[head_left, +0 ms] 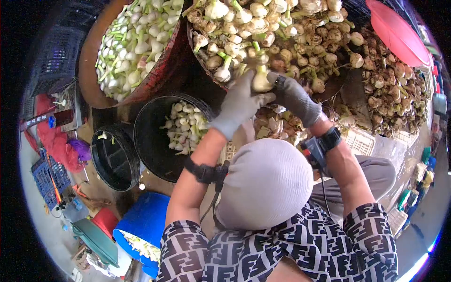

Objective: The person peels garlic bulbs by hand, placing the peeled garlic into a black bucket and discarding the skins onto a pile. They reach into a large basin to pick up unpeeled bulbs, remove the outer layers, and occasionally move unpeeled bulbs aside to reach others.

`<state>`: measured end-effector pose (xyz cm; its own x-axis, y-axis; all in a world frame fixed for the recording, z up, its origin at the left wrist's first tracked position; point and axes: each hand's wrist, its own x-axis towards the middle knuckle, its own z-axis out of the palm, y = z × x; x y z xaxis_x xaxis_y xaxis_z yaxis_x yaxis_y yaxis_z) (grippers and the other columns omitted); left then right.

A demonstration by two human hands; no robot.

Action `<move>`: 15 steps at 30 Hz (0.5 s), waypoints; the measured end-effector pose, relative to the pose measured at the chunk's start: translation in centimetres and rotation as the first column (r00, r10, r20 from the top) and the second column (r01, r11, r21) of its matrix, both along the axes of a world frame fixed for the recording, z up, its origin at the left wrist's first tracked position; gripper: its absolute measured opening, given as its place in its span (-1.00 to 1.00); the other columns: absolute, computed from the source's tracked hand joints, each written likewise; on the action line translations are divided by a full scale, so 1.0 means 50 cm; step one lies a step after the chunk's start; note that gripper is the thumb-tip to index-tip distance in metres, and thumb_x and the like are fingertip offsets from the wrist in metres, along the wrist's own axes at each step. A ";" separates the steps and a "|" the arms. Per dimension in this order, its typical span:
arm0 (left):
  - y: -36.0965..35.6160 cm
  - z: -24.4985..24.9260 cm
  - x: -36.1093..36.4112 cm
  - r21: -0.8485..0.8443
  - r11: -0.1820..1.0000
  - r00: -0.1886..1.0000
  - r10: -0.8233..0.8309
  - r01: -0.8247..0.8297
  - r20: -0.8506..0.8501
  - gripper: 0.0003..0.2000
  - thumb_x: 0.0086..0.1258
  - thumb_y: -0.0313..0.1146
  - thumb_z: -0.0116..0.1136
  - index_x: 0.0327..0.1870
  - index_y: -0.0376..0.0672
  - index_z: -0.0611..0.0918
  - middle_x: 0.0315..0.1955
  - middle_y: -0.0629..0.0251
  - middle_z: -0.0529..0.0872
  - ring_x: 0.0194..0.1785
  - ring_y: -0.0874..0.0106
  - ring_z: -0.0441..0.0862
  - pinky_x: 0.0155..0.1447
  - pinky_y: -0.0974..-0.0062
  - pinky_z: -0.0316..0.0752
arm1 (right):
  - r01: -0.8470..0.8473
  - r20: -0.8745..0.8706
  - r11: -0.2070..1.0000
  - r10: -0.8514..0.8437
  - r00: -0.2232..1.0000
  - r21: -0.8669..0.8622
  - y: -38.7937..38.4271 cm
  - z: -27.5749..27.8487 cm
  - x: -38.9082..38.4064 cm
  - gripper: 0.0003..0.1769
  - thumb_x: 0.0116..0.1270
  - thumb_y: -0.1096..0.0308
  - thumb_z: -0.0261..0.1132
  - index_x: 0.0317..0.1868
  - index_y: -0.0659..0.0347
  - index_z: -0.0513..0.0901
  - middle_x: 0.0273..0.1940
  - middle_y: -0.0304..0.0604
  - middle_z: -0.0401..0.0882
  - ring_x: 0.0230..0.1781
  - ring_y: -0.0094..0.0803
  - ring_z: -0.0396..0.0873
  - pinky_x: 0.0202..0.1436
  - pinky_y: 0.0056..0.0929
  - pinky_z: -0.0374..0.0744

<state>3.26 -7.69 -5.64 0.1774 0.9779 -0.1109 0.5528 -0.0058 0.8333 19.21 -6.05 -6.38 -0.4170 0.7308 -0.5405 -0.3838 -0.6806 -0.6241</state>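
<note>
A pale garlic bulb (261, 81) with a short stem stands between my two hands at the near rim of a wide basin (193, 46). My left hand (240, 104), in a grey knit glove, closes on the bulb's left side. From the right, my right hand (297, 99), gloved in darker grey, grips it with the fingertips; a dark band shows near them. Heaped garlic bulbs (300, 40) with brownish skins fill the basin behind. Loose peelings (277, 123) lie below my hands.
Left stands a big tub (89, 70) of trimmed white garlic. A black bucket (145, 155) holds peeled bulbs, beside a smaller black bucket (117, 174). A blue barrel (150, 211) lies lower left. Unpeeled garlic (394, 94) and a pink basin (399, 30) are at right.
</note>
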 end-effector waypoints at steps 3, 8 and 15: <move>0.000 -0.007 -0.003 -0.051 0.998 1.000 0.028 -0.028 -0.015 -0.41 -0.05 -0.26 0.36 0.05 -0.23 0.42 -0.09 -0.02 0.54 -0.02 0.05 0.50 0.04 0.31 0.41 | -0.279 0.588 0.877 -0.004 0.809 0.390 -0.021 0.006 0.006 -0.52 0.20 0.07 0.24 -0.06 0.33 0.52 -0.29 -0.10 0.60 -0.38 -0.37 0.56 -0.26 -0.51 0.52; -0.013 0.007 -0.009 -0.010 0.985 0.953 -0.171 0.174 -0.250 -0.33 -0.05 -0.39 0.29 0.17 -0.19 0.30 -0.09 -0.03 0.52 -0.02 0.08 0.50 0.03 0.29 0.41 | -0.350 0.822 0.897 -0.027 0.568 0.271 -0.010 -0.010 0.008 -0.57 0.11 0.04 0.31 -0.18 0.24 0.59 -0.48 -0.07 0.58 -0.46 -0.43 0.53 -0.35 -0.44 0.48; -0.017 0.019 0.001 0.121 0.981 0.966 -0.119 0.149 -0.230 -0.31 -0.08 -0.44 0.28 0.18 -0.17 0.28 -0.10 -0.01 0.54 -0.05 0.07 0.52 0.01 0.28 0.43 | -0.110 0.641 0.982 -0.013 0.767 0.151 -0.016 0.016 0.004 -0.75 0.10 0.33 0.30 -0.32 0.37 0.57 -0.51 -0.22 0.55 -0.53 -0.57 0.44 -0.50 -0.52 0.43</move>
<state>3.33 -8.56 -4.71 0.2939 0.9554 -0.0299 0.7090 -0.1969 0.6772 19.40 -6.85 -5.57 -0.0587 0.8239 -0.5637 0.1742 -0.5475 -0.8184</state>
